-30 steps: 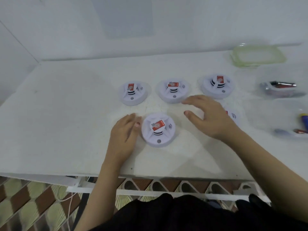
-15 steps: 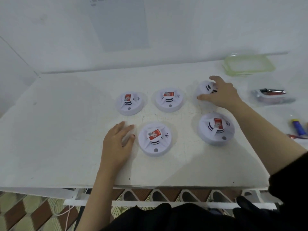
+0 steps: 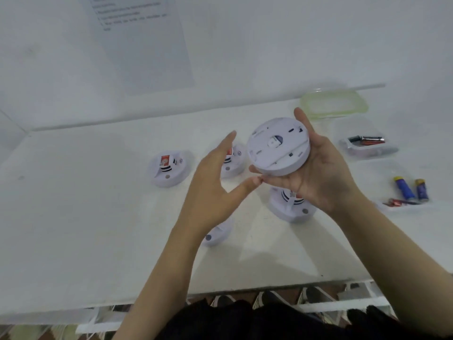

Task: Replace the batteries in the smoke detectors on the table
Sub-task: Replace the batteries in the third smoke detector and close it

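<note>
The right hand (image 3: 326, 177) has its grip curled round a smoke detector (image 3: 278, 146), back up, above the surface (image 3: 85, 217) near its far right corner. The left hand (image 3: 215, 182) has a wide grip, holding nothing. A careless twist could drop it onto another detector (image 3: 291, 209) beneath. Batteries (image 3: 407, 190) lie by the right edge; white wall (image 3: 245, 45) behind.

R hand (image 3: 321, 175) raised, fingers curled round detector (image 3: 278, 146); L hand (image 3: 210, 190) open, thumb maybe touching it.
</note>
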Demonstrator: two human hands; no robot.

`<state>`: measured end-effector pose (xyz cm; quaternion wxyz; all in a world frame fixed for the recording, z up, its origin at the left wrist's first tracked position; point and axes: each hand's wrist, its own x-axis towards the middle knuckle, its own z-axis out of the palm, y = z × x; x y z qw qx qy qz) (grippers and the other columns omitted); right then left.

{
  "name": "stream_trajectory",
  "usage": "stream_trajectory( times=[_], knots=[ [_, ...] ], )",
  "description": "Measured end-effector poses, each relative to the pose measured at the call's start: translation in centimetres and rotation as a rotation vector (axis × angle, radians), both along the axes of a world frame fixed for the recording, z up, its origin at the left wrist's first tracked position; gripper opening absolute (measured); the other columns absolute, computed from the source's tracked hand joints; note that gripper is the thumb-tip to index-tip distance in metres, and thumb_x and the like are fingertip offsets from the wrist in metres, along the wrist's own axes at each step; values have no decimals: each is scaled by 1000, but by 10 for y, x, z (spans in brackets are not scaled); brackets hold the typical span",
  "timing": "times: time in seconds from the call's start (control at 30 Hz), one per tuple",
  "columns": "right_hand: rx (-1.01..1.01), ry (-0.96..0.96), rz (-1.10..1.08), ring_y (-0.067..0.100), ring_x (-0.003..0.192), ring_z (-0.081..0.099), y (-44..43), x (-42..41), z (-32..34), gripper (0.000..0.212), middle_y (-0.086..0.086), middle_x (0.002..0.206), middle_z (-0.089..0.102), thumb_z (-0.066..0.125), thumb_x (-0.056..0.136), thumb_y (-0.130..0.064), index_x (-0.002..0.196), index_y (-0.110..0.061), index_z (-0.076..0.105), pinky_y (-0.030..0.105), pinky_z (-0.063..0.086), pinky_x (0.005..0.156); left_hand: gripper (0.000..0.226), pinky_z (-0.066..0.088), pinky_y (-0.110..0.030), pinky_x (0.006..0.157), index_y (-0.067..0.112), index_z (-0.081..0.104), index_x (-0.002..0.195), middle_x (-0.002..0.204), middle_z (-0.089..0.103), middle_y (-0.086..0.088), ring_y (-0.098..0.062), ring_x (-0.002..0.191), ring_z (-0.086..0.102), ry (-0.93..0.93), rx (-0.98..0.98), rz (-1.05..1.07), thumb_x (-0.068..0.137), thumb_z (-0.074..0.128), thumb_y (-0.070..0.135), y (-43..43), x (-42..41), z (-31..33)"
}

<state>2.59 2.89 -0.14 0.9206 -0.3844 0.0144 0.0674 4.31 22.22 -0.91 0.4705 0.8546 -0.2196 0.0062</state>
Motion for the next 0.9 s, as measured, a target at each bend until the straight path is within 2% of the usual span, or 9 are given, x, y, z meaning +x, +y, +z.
stream_trajectory(
  times=[0.07, 0.13, 0.3, 0.37, 0.47, 0.57, 0.63, 0.77, 0.9],
  knots=[
    [-27, -26, 6, 50, 104, 60, 1, -7, -2, 46, 10, 131, 58, 41, 92, -36, 138, -43, 40, 61, 54, 73, 97, 29, 2, 95, 38, 21, 148, 140, 45, 18, 12, 125, 39, 52, -65, -62, 66, 70, 55, -15, -2, 1],
    [-91, -26, 2, 45, 104, 62, 1, -12, -5, 44, 7, 130, 59, 42, 91, -38, 135, -44, 43, 51, 58, 62, 103, 36, -4, 97, 35, 21, 148, 134, 50, 17, 5, 124, 45, 65, -129, -78, 61, 75, 51, -24, -1, -1],
    [-317, -97, -52, 24, 120, 56, -7, -19, -18, 38, -2, 136, 54, 34, 98, -33, 135, -38, 42, 44, 53, 84, 102, 43, -17, 101, 36, 33, 142, 131, 56, 12, 1, 120, 53, 57, -221, -88, 57, 90, 34, -21, 0, -8],
    [-402, -138, -27, 22, 124, 52, -12, -22, -21, 42, -6, 137, 53, 35, 95, -30, 136, -36, 41, 49, 42, 99, 103, 43, -16, 100, 35, 35, 142, 132, 55, 17, 2, 121, 52, 39, -202, -101, 57, 92, 27, -16, 0, -9],
    [-479, -151, 51, 27, 121, 54, -21, -28, -19, 46, -6, 132, 57, 40, 88, -25, 130, -42, 46, 57, 35, 102, 104, 39, -12, 101, 34, 36, 143, 134, 52, 21, 5, 123, 49, 14, -157, -125, 56, 92, 25, -11, -4, -9],
    [-609, -202, 96, 25, 118, 57, -24, -39, -21, 48, -8, 131, 55, 54, 85, -30, 129, -47, 48, 55, 44, 95, 101, 37, -10, 100, 31, 38, 143, 137, 51, 21, 6, 126, 46, 14, -125, -170, 58, 91, 22, -9, -9, -10],
    [-652, -230, 83, 22, 117, 57, -22, -45, -25, 55, -9, 130, 54, 61, 83, -21, 130, -45, 48, 42, 54, 86, 99, 37, -13, 102, 28, 37, 145, 139, 50, 19, 3, 129, 45, 18, -131, -196, 61, 91, 24, -9, -12, -13],
    [-527, -205, 32, 17, 115, 58, -15, -52, -29, 63, -10, 129, 55, 63, 77, -7, 130, -38, 51, 31, 54, 79, 91, 40, -36, 110, 22, 34, 147, 145, 45, 14, -8, 135, 42, 68, -175, -219, 70, 79, 37, -10, -20, -20],
    [-569, -232, 47, 13, 113, 58, -8, -57, -30, 67, -12, 125, 58, 68, 71, -2, 127, -34, 53, 26, 53, 78, 110, 45, -33, 105, 31, 29, 147, 139, 44, 24, -1, 131, 43, 108, -129, -215, 55, 90, 35, -11, -29, -25]
  ],
)
